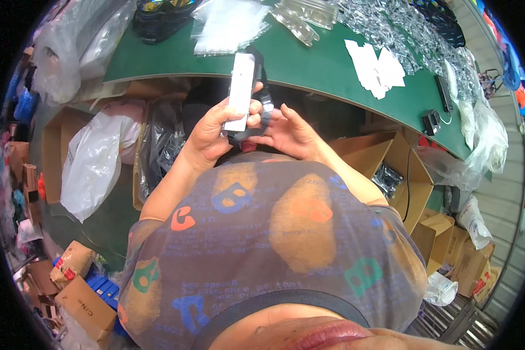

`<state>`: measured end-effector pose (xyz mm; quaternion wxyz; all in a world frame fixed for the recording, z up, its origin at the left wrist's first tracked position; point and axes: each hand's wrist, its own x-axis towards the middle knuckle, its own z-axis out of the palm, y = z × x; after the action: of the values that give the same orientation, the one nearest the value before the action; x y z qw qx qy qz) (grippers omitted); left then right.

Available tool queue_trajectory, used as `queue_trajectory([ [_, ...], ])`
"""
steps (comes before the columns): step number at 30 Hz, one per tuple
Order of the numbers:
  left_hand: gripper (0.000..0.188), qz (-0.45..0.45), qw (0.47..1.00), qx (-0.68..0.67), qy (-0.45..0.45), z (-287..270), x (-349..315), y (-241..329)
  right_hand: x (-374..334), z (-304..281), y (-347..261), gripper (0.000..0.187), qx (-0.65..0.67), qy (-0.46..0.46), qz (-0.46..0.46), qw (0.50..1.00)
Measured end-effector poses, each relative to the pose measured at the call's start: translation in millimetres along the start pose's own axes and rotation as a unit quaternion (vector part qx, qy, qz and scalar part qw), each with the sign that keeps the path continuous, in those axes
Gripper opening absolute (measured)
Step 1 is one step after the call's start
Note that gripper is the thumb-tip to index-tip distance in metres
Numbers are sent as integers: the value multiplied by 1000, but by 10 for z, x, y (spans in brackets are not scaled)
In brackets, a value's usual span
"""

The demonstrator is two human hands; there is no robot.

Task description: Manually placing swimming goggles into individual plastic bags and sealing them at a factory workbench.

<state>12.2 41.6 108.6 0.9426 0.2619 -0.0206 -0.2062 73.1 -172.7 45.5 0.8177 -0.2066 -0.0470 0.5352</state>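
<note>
My left hand (207,137) grips a long white card (240,90) together with a black strap-like item (263,96) that runs behind and beside it. My right hand (289,131) is close on the right, fingers spread, its fingertips touching the black item's lower part. Both hands are held just below the edge of the green table (297,64), above my patterned shirt. What the black item is exactly cannot be told.
On the table lie clear plastic bags (227,26), white paper cards (376,67), a heap of clear wrapped pieces (402,29) and small black devices (430,121). Under the table stand open cardboard boxes (391,163) and white plastic bags (93,163); more boxes (84,303) lie lower left.
</note>
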Motion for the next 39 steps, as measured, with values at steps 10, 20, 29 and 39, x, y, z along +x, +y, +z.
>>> queue_trajectory([
  [10, 72, 65, 984, 135, 101, -152, -110, 90, -143, 687, -1043, 39, -317, -119, -145, 930],
  [20, 50, 35, 980, 179, 75, 82, -103, -139, 505, 850, -963, 29, -739, 141, -318, 577],
  [29, 52, -23, 984, 158, 74, 47, -163, -140, 611, 564, -626, 52, -520, 107, -323, 784],
  [39, 54, -68, 991, 107, 53, 32, -190, -27, 493, 416, -514, 52, -521, 122, -365, 762],
])
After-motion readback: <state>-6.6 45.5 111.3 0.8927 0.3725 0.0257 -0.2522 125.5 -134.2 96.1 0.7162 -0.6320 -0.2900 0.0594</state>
